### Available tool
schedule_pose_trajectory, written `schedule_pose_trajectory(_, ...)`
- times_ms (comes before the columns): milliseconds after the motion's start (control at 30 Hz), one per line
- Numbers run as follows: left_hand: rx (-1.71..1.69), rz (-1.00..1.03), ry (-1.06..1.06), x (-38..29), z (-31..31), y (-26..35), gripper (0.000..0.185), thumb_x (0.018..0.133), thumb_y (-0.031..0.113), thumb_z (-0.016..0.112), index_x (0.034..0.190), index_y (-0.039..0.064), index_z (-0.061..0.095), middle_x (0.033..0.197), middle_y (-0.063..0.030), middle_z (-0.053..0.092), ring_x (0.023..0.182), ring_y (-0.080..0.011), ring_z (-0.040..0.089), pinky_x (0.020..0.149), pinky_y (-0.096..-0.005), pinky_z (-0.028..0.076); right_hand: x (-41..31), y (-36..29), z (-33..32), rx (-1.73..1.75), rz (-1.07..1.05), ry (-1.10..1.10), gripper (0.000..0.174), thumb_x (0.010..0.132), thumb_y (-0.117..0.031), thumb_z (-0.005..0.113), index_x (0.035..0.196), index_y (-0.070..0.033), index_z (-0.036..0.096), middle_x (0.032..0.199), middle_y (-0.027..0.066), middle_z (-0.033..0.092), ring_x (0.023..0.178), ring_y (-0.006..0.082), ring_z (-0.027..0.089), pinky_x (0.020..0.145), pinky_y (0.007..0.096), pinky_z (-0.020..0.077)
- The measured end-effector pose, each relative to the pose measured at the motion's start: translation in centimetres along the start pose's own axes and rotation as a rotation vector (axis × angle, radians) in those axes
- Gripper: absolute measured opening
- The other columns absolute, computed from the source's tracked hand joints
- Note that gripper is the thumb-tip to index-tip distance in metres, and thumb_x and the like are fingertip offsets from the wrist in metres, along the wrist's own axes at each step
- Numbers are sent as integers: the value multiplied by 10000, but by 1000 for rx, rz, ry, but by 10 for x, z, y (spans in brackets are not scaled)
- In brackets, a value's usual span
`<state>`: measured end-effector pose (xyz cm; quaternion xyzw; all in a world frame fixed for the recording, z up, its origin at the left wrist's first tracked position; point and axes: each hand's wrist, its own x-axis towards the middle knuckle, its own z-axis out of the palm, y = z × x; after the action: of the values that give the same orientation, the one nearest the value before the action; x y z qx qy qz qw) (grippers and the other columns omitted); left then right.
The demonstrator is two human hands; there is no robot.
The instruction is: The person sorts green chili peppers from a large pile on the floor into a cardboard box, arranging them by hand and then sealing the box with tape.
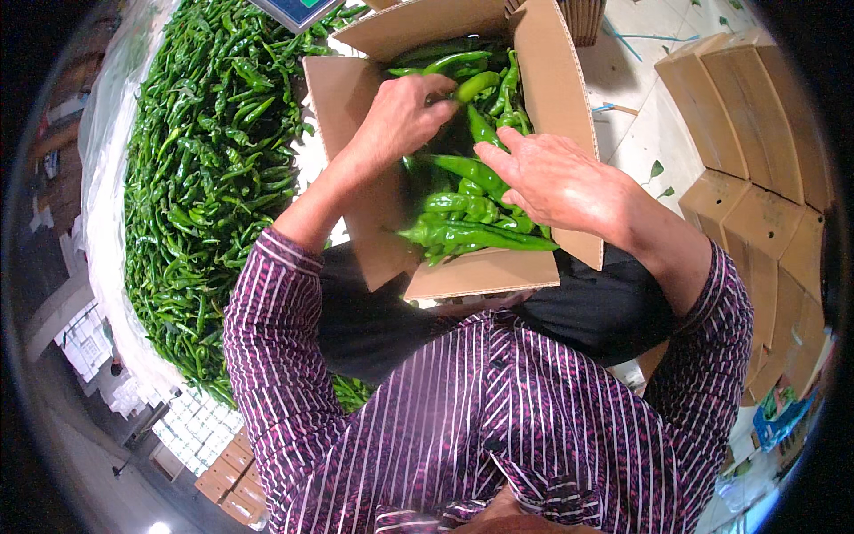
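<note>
An open cardboard box (554,87) with its flaps spread stands in front of my torso, between my legs. Long green chili peppers (460,208) lie inside, several with their tips towards the near flap. At the box's far left part, my left hand (415,110) pinches one bright green pepper (479,85) between thumb and fingers. My right hand (564,179) lies palm down over the right side of the box, fingers apart, touching the peppers beneath. Its palm hides part of the contents, and shadow darkens the box's left inside.
To the left spreads a large heap of green peppers (213,180), edged by clear plastic sheeting (110,267). A scale-like device (300,10) sits at the top. Stacked cardboard boxes (760,200) stand on the right; leaves and blue strapping (624,40) litter the tiled floor (644,133).
</note>
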<state>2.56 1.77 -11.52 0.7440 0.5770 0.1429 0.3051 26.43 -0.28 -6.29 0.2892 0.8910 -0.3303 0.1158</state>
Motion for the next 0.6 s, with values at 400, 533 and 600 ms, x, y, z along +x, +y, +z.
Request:
schedule_pose_trajectory(400, 256, 150, -1, 29, -8, -5, 273, 839, 124, 710, 1086, 43, 628, 938, -217, 702, 845, -411, 703, 741, -483, 573, -4, -6, -7, 47, -73, 22, 338, 827, -25, 646, 1151, -27, 553, 974, 213, 629, 973, 422, 642, 839, 513, 522)
schedule_pose_trajectory(533, 371, 236, 13, 14, 4, -5, 266, 852, 65, 666, 1093, 69, 553, 975, -207, 640, 851, -451, 662, 717, -536, 553, -7, -9, -14, 149, -130, -51, 413, 795, -27, 689, 1186, -31, 557, 951, 206, 642, 955, 417, 636, 828, 505, 515)
schedule_pose_trajectory(600, 415, 261, 33, 17, 4, 0, 302, 837, 44, 653, 1119, 81, 553, 950, -203, 633, 840, -442, 672, 709, -528, 565, -18, -13, -12, 153, -211, 51, 437, 794, -45, 702, 1209, -37, 564, 997, 192, 644, 961, 394, 628, 834, 490, 513)
